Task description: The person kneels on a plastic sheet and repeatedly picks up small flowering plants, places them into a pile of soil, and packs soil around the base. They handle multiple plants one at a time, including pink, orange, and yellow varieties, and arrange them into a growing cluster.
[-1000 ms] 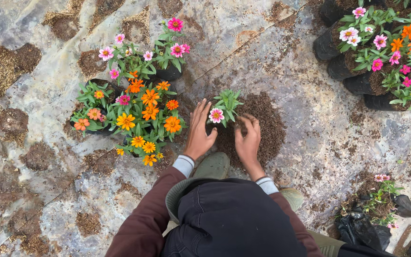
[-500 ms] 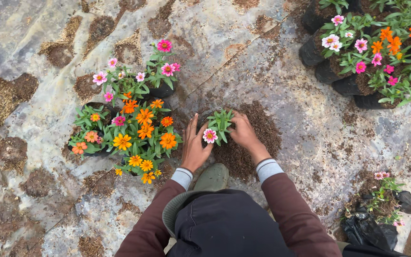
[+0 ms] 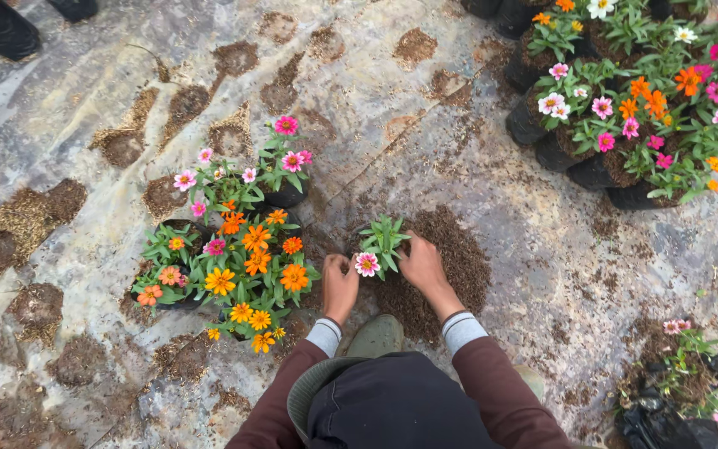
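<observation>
A small green seedling with one pink-and-white flower (image 3: 381,246) stands upright at the left edge of a patch of dark loose soil (image 3: 452,268) on grey plastic sheeting. My left hand (image 3: 339,286) is curled against the plant's left side at its base. On the other side, my right hand (image 3: 423,266) presses against the plant's base and rests on the soil. Both hands cup the seedling from either side. My sleeves are dark red with grey cuffs.
A cluster of orange and pink flowering plants in black bags (image 3: 238,249) sits just left of my left hand. More bagged flowers (image 3: 637,108) stand at the upper right. A toppled plant in a black bag (image 3: 687,374) lies at the lower right. Soil patches (image 3: 31,216) dot the sheeting.
My hands have closed in from flat on the soil to cupping the seedling's base. My view has shifted, so the plants sit lower and more to the right.
</observation>
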